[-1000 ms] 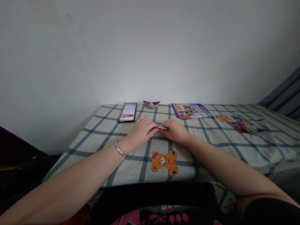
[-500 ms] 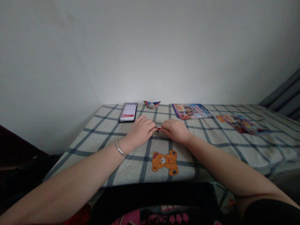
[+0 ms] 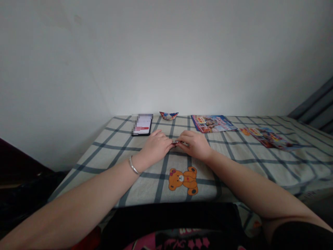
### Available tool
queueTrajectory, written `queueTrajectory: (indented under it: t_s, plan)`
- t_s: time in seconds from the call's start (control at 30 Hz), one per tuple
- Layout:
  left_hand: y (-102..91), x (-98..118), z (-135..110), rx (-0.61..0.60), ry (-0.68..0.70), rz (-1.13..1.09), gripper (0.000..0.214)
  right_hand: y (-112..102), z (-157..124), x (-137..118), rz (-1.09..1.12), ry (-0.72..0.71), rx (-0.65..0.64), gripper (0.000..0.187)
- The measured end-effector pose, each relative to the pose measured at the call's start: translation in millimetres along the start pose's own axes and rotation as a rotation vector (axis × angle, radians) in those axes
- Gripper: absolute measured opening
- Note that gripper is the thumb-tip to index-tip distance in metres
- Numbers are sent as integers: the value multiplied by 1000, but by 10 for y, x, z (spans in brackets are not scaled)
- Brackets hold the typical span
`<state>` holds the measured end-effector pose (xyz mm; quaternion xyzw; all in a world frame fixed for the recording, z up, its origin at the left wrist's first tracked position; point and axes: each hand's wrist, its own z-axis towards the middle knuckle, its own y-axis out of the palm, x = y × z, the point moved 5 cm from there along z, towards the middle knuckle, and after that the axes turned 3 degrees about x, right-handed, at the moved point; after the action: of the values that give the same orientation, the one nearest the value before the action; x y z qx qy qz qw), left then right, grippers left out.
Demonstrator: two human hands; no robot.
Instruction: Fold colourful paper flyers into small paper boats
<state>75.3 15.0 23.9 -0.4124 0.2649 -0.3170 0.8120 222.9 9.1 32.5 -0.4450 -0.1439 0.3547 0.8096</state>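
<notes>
Over the middle of the checked tablecloth (image 3: 145, 182), my left hand (image 3: 157, 145) and my right hand (image 3: 194, 144) meet fingertip to fingertip. Between them they pinch a small, thin, folded-looking piece (image 3: 176, 142) with dark and reddish tones; the fingers hide most of it, and its kind cannot be made out. Both hands are closed on it, one from each side. A silver bangle (image 3: 133, 165) circles my left wrist. Just beyond my left hand lies a phone (image 3: 142, 125) with its screen lit.
A crumpled, colourful wrapper (image 3: 169, 116) sits at the back by the wall (image 3: 166, 55). To the right lie a glossy printed booklet or packet (image 3: 214, 124) and another similar one (image 3: 272, 139). A printed bear (image 3: 183, 180) decorates the cloth near its front edge.
The fingers of my right hand have shifted slightly on the small piece, and less of its red and white shows. Everything else stays in place.
</notes>
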Motion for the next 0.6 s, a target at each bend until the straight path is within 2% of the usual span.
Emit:
queueTrajectory:
  t_s: [0.13, 0.33, 0.6]
  plan:
    - [-45, 4, 5, 34, -11, -28, 24, -7, 0, -11, -23, -33, -4, 25]
    - [-172, 43, 11, 174, 43, -140, 15, -22, 7, -17, -47, -36, -33, 26]
    - [-162, 33, 8, 173, -8, -155, 15, 1, 12, 11, -57, 21, -24, 22]
